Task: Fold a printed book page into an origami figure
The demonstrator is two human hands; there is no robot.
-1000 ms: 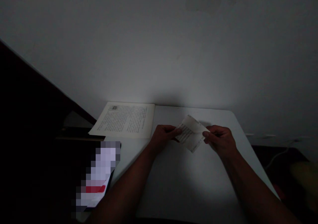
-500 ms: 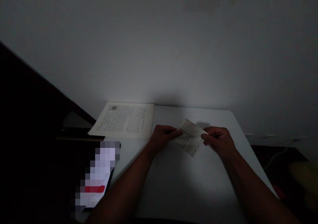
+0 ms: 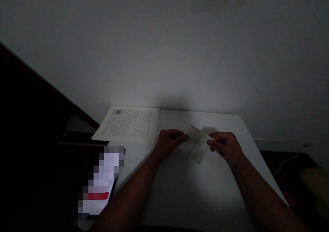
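A small folded sheet of printed paper [image 3: 196, 143] is held over the table, tilted so that one corner points away from me. My left hand [image 3: 169, 141] pinches its left corner between thumb and fingers. At the opposite corner, my right hand [image 3: 226, 145] grips the paper the same way, thumb on top. Lines of print show on the lower left part of the paper, and a crease crosses it. The fingers beneath the paper are hidden.
The white table [image 3: 205, 197] stands against a pale wall [image 3: 164, 53]. A stack of printed sheets [image 3: 131, 124] lies at its back left corner. On the left edge rests a lit phone [image 3: 102, 180], its screen blurred. A cable [image 3: 285, 161] hangs at the right.
The paper has tilted slightly between my fingers, its far corner shifting a little to the left and toward me. Both hands keep their hold in nearly the same place.
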